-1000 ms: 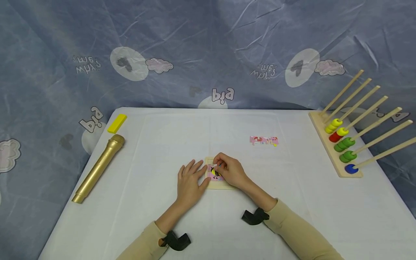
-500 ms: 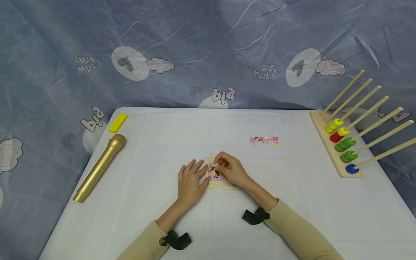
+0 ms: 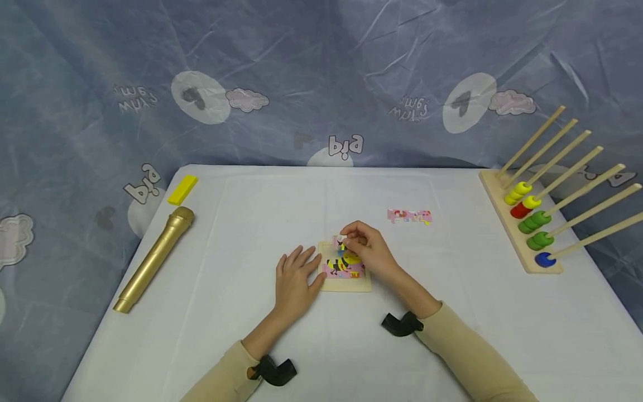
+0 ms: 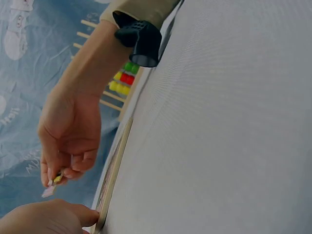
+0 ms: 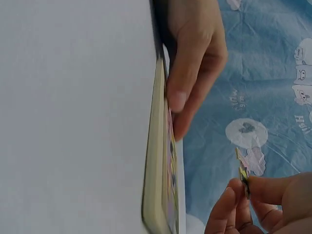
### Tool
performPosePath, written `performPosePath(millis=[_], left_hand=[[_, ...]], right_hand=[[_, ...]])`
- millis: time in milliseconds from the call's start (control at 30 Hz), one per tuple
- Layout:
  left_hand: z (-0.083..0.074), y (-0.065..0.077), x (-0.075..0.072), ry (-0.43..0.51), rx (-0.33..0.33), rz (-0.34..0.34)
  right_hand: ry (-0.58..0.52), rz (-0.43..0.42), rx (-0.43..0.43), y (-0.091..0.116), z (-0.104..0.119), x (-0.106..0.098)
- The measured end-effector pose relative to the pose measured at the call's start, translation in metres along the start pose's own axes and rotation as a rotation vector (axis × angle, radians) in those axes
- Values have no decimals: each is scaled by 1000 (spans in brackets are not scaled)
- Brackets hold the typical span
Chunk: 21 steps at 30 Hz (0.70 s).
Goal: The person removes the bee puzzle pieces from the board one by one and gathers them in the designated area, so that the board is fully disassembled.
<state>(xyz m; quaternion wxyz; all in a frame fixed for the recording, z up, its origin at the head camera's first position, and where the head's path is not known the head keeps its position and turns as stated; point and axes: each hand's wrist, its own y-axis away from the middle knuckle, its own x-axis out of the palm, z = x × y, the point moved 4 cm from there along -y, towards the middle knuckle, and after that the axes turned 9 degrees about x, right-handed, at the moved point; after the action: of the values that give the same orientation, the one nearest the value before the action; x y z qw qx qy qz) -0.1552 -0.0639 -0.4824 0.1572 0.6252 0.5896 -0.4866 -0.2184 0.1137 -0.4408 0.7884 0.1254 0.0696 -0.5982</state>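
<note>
My left hand [image 3: 295, 285] lies with its fingers spread, thumb and fingertips at the left edge of a small wooden puzzle board [image 3: 346, 286]. A yellow-and-black bee picture on pink shows in the board's frame. Over the board's far edge, my right hand [image 3: 374, 252] pinches a puzzle piece [image 3: 337, 242] between thumb and fingers. Seen from the right wrist, the puzzle piece [image 5: 243, 171] is tilted on edge and raised above the board [image 5: 155, 165]. In the left wrist view, the right hand [image 4: 73, 126] holds it clear of the left hand [image 4: 44, 217].
Pink puzzle pieces [image 3: 409, 216] lie in a strip beyond the board to the right. A wooden bead stand [image 3: 522, 223] with slanting pegs stands at the right edge. On the left lie a gold microphone [image 3: 153, 259] and a yellow block [image 3: 182, 190].
My right hand has lifted the puzzle piece up from the board and moved a little away and to the right, uncovering more of the bee picture. My left hand has stayed in place.
</note>
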Motion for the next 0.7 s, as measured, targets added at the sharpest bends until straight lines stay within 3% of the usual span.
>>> performPosePath(millis=[167,500,700], left_hand=[[0,0,0,-6,-6,5],[-1,0,0,5,-4,-5],[-1,0,0,11,-6,-4]], right_hand=[[15,-55,13,-5,-4,-27],[64,-298,67,-9,-16,-95],[69,-363,117,-5,-9,-112]])
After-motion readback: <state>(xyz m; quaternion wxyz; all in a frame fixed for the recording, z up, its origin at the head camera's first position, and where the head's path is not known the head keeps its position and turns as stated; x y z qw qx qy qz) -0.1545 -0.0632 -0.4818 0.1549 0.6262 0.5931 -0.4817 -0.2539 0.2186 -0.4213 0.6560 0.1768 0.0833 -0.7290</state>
